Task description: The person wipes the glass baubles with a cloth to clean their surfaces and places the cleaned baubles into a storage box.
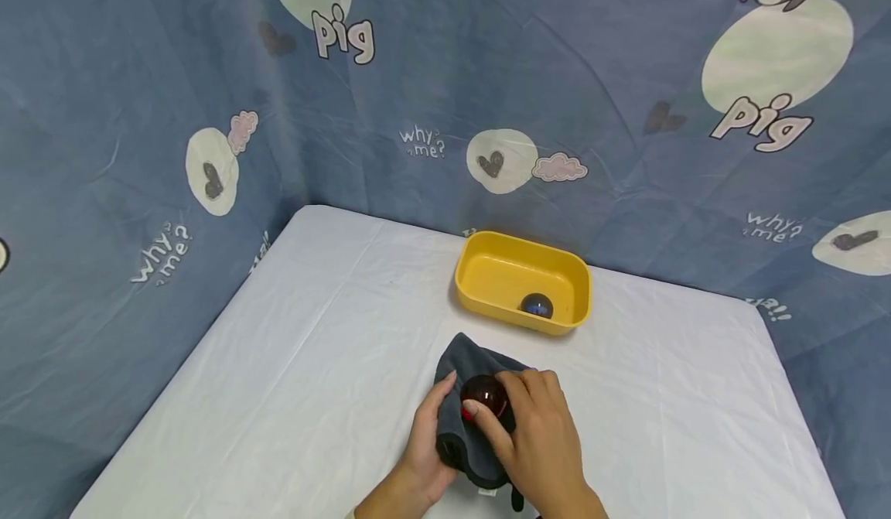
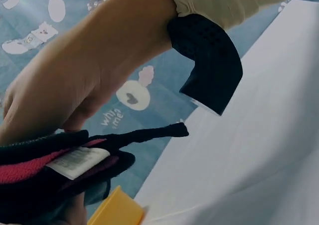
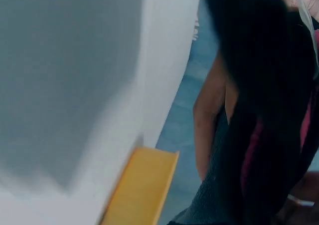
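A dark grey cloth with a black edge, perhaps a small pouch, lies across my left hand, which grips it from the left side, thumb at its edge. On top of the cloth sits a glossy dark red-brown ball. My right hand pinches that ball between thumb and forefinger. In the left wrist view the cloth's folds show a pink inner layer, a white label and a black strap. Most of the left fingers are hidden beneath the cloth in the head view.
Beyond the hands, a yellow tray stands near the table's back edge, with a dark blue glossy ball at its near right side. White cloth covers the table. A blue printed curtain hangs behind and to the left.
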